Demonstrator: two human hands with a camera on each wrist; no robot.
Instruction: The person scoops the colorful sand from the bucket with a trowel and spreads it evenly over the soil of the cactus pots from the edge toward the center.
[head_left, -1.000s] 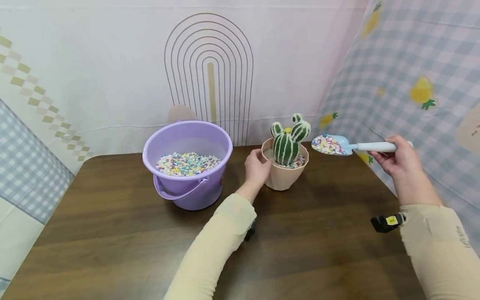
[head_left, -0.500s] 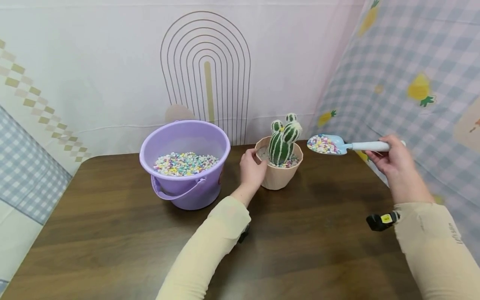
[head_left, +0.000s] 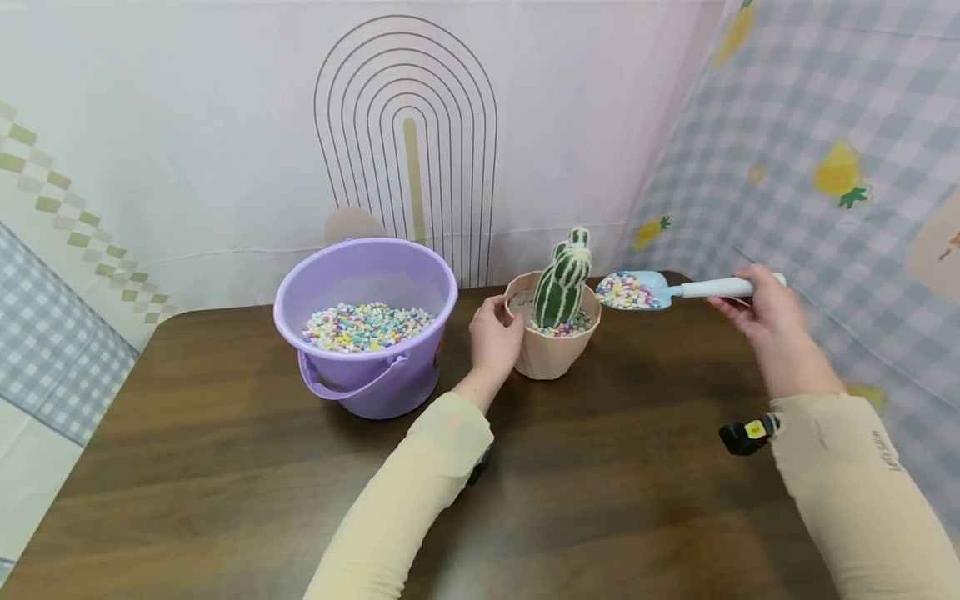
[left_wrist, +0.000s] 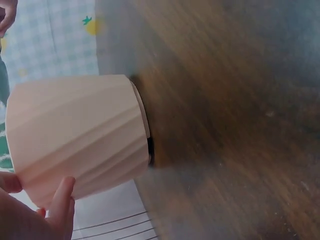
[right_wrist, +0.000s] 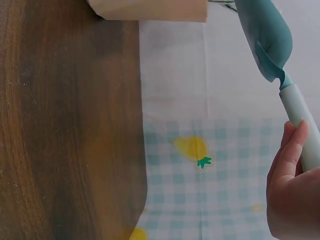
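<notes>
A cactus (head_left: 557, 293) with white-striped green stems stands in a peach faceted flowerpot (head_left: 551, 357). Small pebbles lie around its base, and a greyish patch shows at the left inside the rim. My left hand (head_left: 495, 340) holds the pot's left rim; in the left wrist view its thumb is at the rim and a finger lies along the outer wall. My right hand (head_left: 768, 325) grips the white handle of a light-blue trowel (head_left: 660, 286). Multicoloured pebbles (head_left: 626, 290) fill its scoop, held level just right of the pot's rim. The right wrist view shows the scoop's underside.
Left of the pot stands a purple bucket (head_left: 390, 392) part filled with multicoloured pebbles (head_left: 366, 327), its handle hanging at the front. All this is on a dark wooden table (head_left: 225, 467). A white printed cloth (head_left: 195, 125) hangs behind, and a checked cloth (head_left: 787, 125) at the right.
The loaded trowel has moved left, closer to the pot's rim. The cactus has turned, its side stems now lining up one before another. My left hand keeps hold of the pot.
</notes>
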